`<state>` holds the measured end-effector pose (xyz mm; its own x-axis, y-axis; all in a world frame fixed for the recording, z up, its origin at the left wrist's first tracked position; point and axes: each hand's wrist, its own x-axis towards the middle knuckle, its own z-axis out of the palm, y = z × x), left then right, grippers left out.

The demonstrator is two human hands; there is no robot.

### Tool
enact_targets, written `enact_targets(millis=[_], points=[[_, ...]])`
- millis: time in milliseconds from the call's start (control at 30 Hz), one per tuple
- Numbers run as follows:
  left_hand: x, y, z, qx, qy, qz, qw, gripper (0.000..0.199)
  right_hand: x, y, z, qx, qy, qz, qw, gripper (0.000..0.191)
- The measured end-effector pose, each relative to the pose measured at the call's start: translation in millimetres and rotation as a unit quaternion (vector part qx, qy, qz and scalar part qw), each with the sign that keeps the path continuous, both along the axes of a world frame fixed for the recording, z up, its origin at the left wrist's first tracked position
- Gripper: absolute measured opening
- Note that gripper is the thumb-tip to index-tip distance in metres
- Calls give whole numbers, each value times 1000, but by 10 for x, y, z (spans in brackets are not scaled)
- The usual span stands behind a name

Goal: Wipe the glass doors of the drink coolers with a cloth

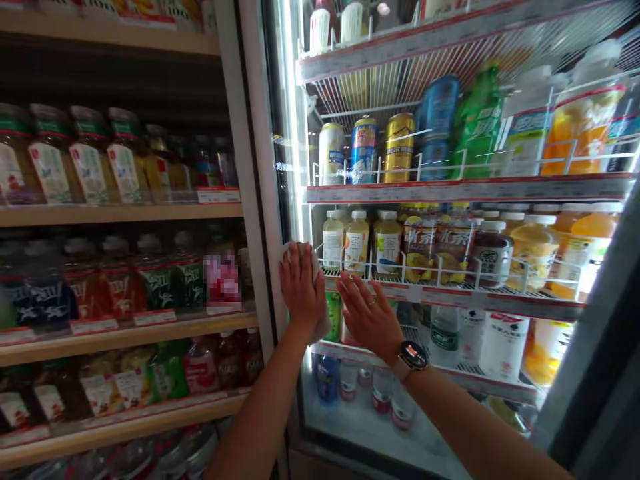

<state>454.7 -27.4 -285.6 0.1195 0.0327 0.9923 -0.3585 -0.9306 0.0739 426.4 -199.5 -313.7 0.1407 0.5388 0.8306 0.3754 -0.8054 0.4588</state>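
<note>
A pale cloth (324, 323) lies under my left hand (302, 287), which presses it flat against the left edge of the fridge's glass door (345, 437). Its fingers point upward, and most of the cloth is hidden beneath the palm. Just to the right, my right hand (370, 317) is open with its fingers stretched up and left, at the glass in front of the bottle shelves; whether it touches the glass I cannot tell. A ring is on one finger, and a dark round watch (414, 355) is on the right wrist.
Behind the glass, wire shelves hold cans (399, 148), tea bottles (388, 241) and larger juice bottles (533, 250). Left of the door frame (257, 167), an open wooden shelf (125, 215) carries rows of bottles (125, 167). A dark door edge (585, 353) stands at the right.
</note>
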Motion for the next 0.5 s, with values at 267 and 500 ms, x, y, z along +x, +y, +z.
enact_targets(millis=[267, 500], points=[[-68, 57, -888, 12, 14, 21, 1000, 60, -11, 7, -3, 5, 4, 13, 1000, 57], [-258, 113, -2114, 28, 70, 65, 995, 67, 9, -2, -22, 4, 15, 22, 1000, 62]])
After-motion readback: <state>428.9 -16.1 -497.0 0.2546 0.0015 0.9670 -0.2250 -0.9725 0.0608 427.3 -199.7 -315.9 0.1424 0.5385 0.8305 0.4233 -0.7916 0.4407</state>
